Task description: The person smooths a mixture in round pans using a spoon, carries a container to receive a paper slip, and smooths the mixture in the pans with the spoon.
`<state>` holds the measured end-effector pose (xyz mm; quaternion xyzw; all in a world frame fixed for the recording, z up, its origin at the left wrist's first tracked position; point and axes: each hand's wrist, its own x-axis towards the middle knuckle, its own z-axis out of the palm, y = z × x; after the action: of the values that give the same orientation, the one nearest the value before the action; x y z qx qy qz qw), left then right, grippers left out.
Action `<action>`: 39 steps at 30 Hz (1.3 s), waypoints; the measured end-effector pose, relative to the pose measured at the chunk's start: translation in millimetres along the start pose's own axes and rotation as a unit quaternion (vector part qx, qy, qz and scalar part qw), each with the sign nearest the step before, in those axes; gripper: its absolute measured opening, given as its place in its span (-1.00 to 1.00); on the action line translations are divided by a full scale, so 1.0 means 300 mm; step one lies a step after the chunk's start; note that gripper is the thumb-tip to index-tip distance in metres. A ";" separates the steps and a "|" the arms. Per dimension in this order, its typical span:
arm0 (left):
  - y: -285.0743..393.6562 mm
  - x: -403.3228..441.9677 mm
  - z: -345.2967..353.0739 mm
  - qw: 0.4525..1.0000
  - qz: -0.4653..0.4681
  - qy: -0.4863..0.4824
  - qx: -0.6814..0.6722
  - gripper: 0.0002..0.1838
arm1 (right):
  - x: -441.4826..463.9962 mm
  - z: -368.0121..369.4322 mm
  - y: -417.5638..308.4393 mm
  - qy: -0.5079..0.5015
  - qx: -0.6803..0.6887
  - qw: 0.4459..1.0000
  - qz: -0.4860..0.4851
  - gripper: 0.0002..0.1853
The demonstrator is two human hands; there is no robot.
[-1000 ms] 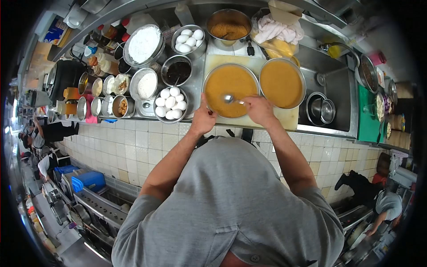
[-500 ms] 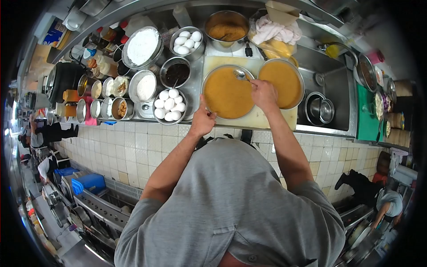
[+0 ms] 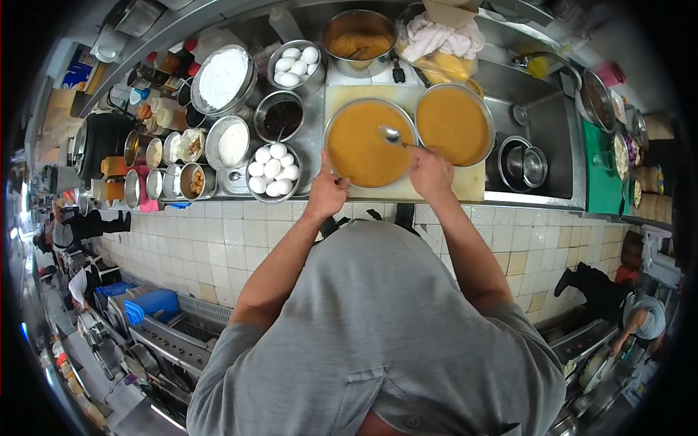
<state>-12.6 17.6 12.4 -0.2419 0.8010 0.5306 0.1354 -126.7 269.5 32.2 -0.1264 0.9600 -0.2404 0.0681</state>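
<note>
In my right hand [image 3: 430, 173] is a metal spoon [image 3: 390, 134], its bowl lying on the orange-brown layer in the left round pan [image 3: 363, 156]. My left hand [image 3: 329, 190] touches that pan's near left rim, with the index finger pointing up along the edge and the thumb near the rim. Just to the right stands a second round pan [image 3: 454, 123] with the same smooth filling. Both pans rest on a pale cutting board [image 3: 451, 187].
Left of the board are a bowl of eggs [image 3: 273, 171], a dark sauce bowl [image 3: 281, 116] and a flour bowl [image 3: 225, 78]. Behind is a crumb bowl [image 3: 359, 43]. A sink [image 3: 549, 116] lies right. Other people [image 3: 643, 316] stand behind at both sides.
The spoon has gone from the middle of the left pan to its upper right, then slightly back down. My left hand stays at the rim. The whole view has shifted slightly.
</note>
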 end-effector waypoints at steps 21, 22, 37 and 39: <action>0.002 0.000 0.003 1.000 0.004 0.012 -0.007 0.11 | 0.045 0.020 -0.118 -0.098 -0.009 0.993 -0.071 -0.69; 0.000 0.000 0.010 1.000 0.006 0.016 -0.012 0.11 | 0.041 0.037 -0.127 -0.102 -0.007 0.992 -0.076 -0.69; -0.032 0.198 -0.138 0.975 0.131 0.047 0.173 -0.04 | 0.128 -0.072 -0.052 -0.278 -0.049 0.942 -0.179 -0.76; -0.059 0.201 -0.121 0.952 0.185 0.098 0.224 -0.06 | 0.148 -0.090 -0.030 -0.181 -0.012 0.982 -0.049 -0.76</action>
<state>-52.6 -35.9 -15.5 -0.1038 0.9393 0.3269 0.0066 -172.6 261.6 56.8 -0.2151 0.9273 -0.2054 0.2272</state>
